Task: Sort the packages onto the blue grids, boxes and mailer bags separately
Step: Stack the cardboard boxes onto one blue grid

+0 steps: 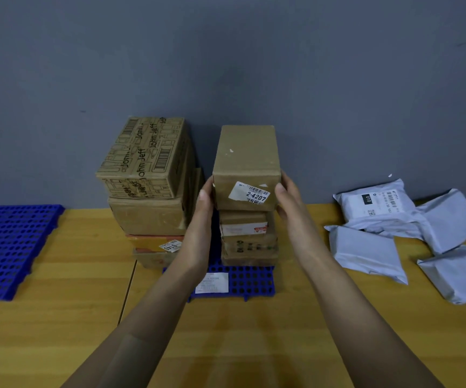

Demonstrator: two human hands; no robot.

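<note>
Box (247, 166) at the top of a stack (248, 242)

Left hand (205, 203) and right hand (285, 200) grip its sides, fingers curled round. The stack stands on a blue grid (254, 281). Bags (366, 250) lie at 3 o'clock, another grid (10, 242) at 9 o'clock.

Matt cardboard boxes (247, 163) (taped, glossy); blue plastic grids (7, 247); grey plastic mailer bags (366, 253); wood-look table (58, 331).

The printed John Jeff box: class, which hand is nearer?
Left. The left hand sits just right of the printed box; the right hand is farther right, across the labelled box both hold.
</note>
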